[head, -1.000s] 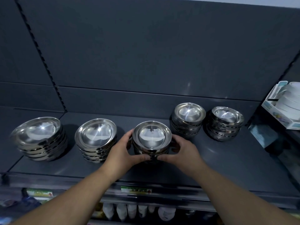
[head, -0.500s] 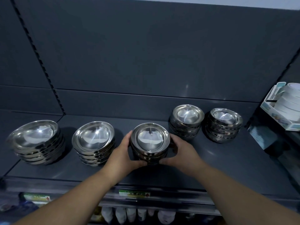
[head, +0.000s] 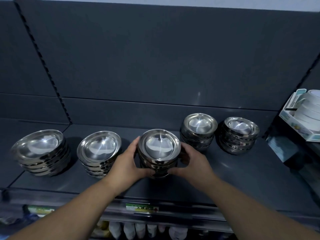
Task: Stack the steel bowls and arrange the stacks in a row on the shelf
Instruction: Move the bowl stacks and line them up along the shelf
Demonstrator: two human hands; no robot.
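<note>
Several stacks of shiny steel bowls stand in a row on the dark grey shelf [head: 242, 179]. The middle stack [head: 159, 148] is gripped from both sides: my left hand [head: 127, 163] curls round its left wall and my right hand [head: 192, 163] curls round its right wall, thumbs meeting at the front base. Two wider stacks sit to the left: the far-left stack [head: 39, 151] and the second stack [head: 99, 151]. Two smaller stacks stand to the right and a little further back: the fourth stack [head: 199, 130] and the fifth stack [head: 239, 134].
The shelf's back panel rises just behind the stacks. A white boxed item [head: 303, 115] sits on the neighbouring shelf at the right. A price label [head: 142, 208] is on the shelf's front edge, with white packages [head: 138, 229] on the shelf below.
The middle stack, held in both hands, sits slightly further back on the shelf than before. The view has shifted a little; the other stacks have not moved.
</note>
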